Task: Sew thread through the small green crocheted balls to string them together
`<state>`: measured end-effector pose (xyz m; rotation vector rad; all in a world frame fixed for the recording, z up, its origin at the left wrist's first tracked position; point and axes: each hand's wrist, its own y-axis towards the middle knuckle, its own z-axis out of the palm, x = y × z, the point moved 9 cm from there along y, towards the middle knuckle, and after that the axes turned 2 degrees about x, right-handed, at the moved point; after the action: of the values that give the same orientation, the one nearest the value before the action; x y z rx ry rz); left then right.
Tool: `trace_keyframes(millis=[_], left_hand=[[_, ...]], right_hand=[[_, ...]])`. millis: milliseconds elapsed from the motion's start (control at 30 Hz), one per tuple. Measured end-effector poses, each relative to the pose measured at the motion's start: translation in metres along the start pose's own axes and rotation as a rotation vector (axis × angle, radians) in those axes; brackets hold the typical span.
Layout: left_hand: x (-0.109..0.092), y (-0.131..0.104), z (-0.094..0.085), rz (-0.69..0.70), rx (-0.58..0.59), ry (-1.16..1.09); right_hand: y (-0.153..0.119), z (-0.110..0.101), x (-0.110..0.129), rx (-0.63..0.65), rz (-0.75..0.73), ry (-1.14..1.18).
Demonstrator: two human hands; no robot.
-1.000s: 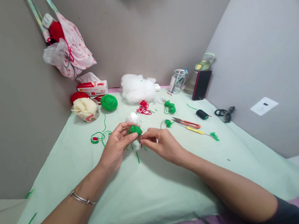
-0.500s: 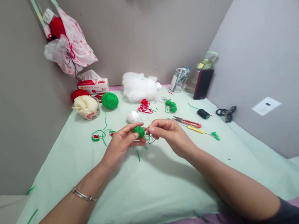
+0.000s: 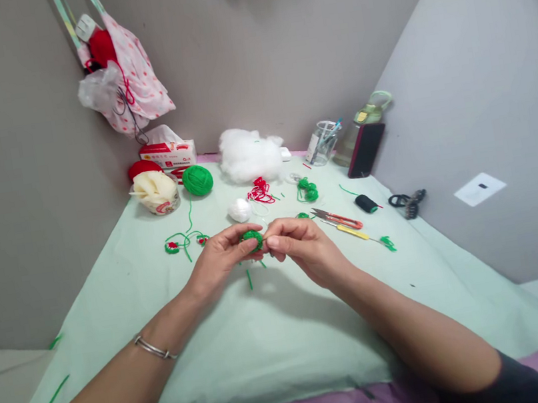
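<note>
Between the thumb and fingers of my left hand [image 3: 221,254] is a small round green crocheted piece [image 3: 253,239]. My right hand [image 3: 300,244] is closed in a pinch right beside it, with the fingertips almost touching its right side. Something thin, perhaps a needle or a thread, shows at those fingertips but is too small to name. Just behind the hands lies a white yarn ball [image 3: 239,210]. Two small green-and-red crocheted pieces, one of them at the left [image 3: 171,248], lie left of my left hand with green yarn tails.
Orange-handled snips [image 3: 340,219] and a yellow-handled crochet hook [image 3: 353,232] lie to the right. Farther back are a green yarn ball [image 3: 198,181], white stuffing [image 3: 252,155], red yarn scraps [image 3: 260,191], a clear cup [image 3: 325,144] and a leaning phone [image 3: 366,150].
My right hand has turned slightly and come in against the green piece. My left fingers cover more of the piece, and the dark thin loop below the right fingertips no longer shows.
</note>
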<state>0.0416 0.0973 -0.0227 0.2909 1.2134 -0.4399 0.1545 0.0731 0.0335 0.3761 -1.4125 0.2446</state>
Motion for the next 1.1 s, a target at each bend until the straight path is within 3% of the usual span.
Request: trace_keyframes(millis=[167,333,667,867,1100], left_hand=[[-0.001,-0.002,-0.006,-0.053,-0.064,-0.115],[-0.002,-0.001,-0.004,-0.071,-0.019,-0.160],[0.001,-0.002,-0.004,-0.122,-0.009,-0.230],[-0.005,-0.001,-0.005,-0.086,-0.031,-0.259],[-0.003,-0.002,-0.004,-0.093,-0.011,-0.245]], right_hand=[[0.002,-0.021,0.012,-0.051,-0.032,-0.160],[0.002,-0.036,0.021,-0.110,-0.047,-0.281],[-0.003,-0.037,0.032,-0.134,-0.099,-0.300],[-0.002,-0.037,0.027,-0.080,-0.018,-0.156],[-0.002,-0.036,0.024,-0.078,-0.010,-0.181]])
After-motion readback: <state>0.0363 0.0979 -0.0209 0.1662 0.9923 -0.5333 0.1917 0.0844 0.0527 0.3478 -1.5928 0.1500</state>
